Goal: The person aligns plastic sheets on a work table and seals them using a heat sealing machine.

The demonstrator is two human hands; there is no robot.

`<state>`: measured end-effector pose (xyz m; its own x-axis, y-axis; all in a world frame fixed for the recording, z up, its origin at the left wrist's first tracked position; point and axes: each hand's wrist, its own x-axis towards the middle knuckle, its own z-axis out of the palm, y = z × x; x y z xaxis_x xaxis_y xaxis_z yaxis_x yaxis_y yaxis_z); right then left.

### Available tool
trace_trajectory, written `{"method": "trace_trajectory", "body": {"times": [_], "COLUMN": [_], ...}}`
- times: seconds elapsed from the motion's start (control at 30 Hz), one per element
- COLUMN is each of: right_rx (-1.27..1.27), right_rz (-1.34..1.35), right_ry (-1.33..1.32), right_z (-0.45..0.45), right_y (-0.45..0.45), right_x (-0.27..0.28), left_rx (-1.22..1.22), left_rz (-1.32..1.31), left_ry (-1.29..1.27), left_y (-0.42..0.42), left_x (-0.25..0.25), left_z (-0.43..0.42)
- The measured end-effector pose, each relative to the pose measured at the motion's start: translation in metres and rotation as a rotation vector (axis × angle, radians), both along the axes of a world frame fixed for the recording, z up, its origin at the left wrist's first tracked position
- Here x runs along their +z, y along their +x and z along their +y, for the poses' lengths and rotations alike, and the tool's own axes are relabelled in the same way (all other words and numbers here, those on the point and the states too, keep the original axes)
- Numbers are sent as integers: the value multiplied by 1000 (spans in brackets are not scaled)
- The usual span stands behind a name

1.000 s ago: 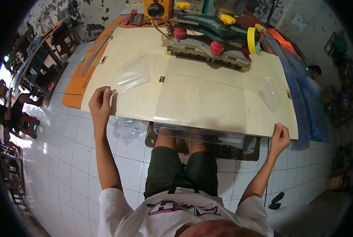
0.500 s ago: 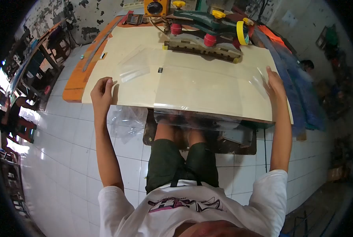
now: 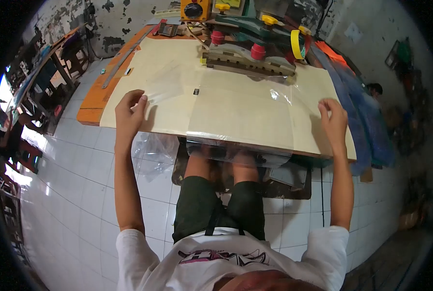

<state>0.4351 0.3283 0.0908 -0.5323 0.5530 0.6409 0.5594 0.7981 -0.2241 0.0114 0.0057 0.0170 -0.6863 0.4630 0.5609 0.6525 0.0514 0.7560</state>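
Note:
My left hand [image 3: 131,110] hovers over the left front part of the cream board [image 3: 168,114], its thumb and fingers curled close; whether something thin is between them is too small to tell. Above the board's right side, my right hand [image 3: 334,116] has curled fingers with a gap beside the thumb, and nothing shows in it. Between the hands a clear plastic sheet [image 3: 240,109] lies across the board and hangs over the front edge. A fainter clear piece [image 3: 165,89] lies near my left hand.
A green machine [image 3: 245,29] with red knobs and a long jaw [image 3: 248,63] stands at the back. Yellow tape [image 3: 296,44] hangs on it. A metal ruler [image 3: 124,60] lies at left, blue plastic [image 3: 367,126] at right. A person [image 3: 374,89] is beyond the right edge.
My right hand first went up from the front right corner, then inward to the left. The clear piece at right has shifted toward the machine's jaw. My left hand moved slightly right.

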Motion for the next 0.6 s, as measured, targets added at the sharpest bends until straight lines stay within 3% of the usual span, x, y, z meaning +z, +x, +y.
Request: {"method": "trace_trajectory", "body": {"times": [0.1,0.2,0.33,0.4,0.43,0.5,0.6], "right_rx": [66,131,156,117,135,65,-76], "right_rz": [-43,32,125,344,403,432,442], "right_ry": [320,405,413,240,193,130,-9], "right_z": [-69,-109,-126,-124,-119,-114,-92], "right_y": [13,25,48,59,64,70,84], "right_x": [13,18,27,29,29,32,33], "left_rx": [-62,-216,-405,-419,-425,-761,-876], "left_rz": [146,286,546,863,863,719,594], "left_ry": [-38,-64,-52,36,41,-162,-74], "left_y": [25,56,88,97,95,94,99], "left_x": [21,45,65,74,77,78,80], "left_z": [23,55,105,130,138,153,170]}}
